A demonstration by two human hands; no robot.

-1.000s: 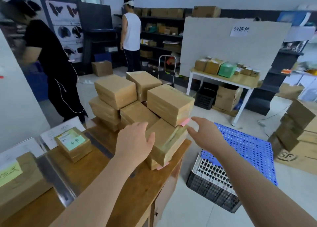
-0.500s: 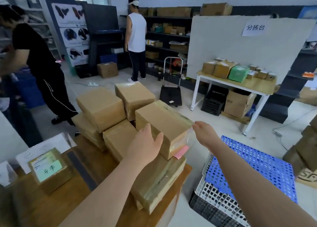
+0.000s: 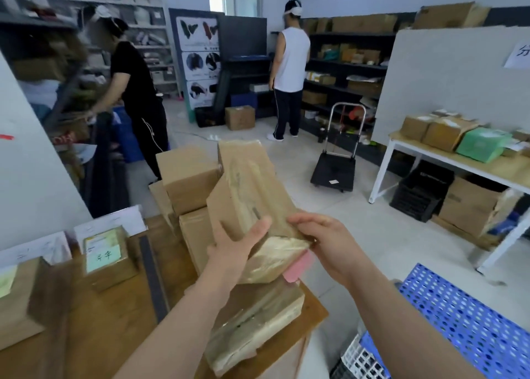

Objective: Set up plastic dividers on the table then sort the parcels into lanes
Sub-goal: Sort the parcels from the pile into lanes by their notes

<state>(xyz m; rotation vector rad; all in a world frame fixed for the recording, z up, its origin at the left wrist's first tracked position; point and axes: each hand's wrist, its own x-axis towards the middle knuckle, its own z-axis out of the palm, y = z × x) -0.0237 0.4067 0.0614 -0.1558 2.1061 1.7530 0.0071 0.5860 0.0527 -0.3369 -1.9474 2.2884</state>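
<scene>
Both hands are lifting 1 parcel (image 3: 249, 189) off the stack (image 3: 255, 315) at the right end of the table (image 3: 114, 332). The left hand (image 3: 236, 251) is clasping its near left side, thumb laid across the top face; the other fingers are hidden behind the cardboard. The right hand (image 3: 329, 242) is gripping the near right corner, fingers curled over the top edge. The parcel is tilting steeply, far end up, probably so that it is clearing the parcels under it and showing the pink tag (image 3: 298, 265) at its near end, which would be telling its lane. A dark strip (image 3: 153, 281), likely a divider, is lying along the table between the stack and a labelled box (image 3: 104, 256).

0.5 s ago this parcel was lying flat on top of the stack, with the hands only coming to its 2 sides; now it is raised and swung towards the person.
</scene>
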